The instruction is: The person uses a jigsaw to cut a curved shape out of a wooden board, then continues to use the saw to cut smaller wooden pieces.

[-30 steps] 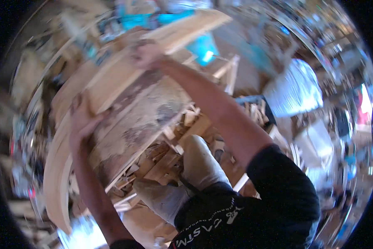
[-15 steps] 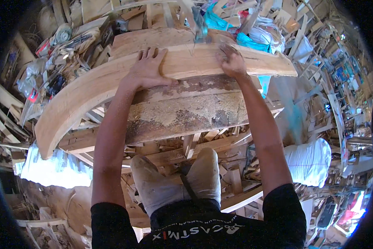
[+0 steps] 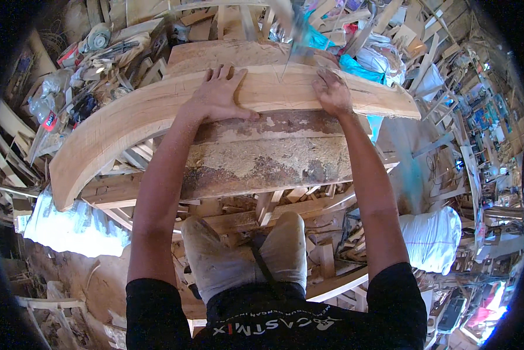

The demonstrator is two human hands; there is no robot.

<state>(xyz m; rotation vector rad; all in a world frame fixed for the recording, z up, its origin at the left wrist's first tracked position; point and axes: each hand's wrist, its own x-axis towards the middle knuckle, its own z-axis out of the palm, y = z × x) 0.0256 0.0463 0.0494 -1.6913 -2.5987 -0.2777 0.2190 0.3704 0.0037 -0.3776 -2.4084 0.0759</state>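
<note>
Timber beam (image 3: 268, 90) across worn bench, two hands on it

Long and curved, the beam lies over the patchy bench (image 3: 262, 160), reaching past it at both sides, its left end bowing toward the person. The left hand (image 3: 218, 98) is spread flat on top, thumb by the near edge. Apart from it, the right hand (image 3: 333, 94) rests with bent fingers; I cannot tell whether it grips. Just beyond lies a rough board (image 3: 227, 53). A white sack (image 3: 430, 240) sits to the right.
</note>
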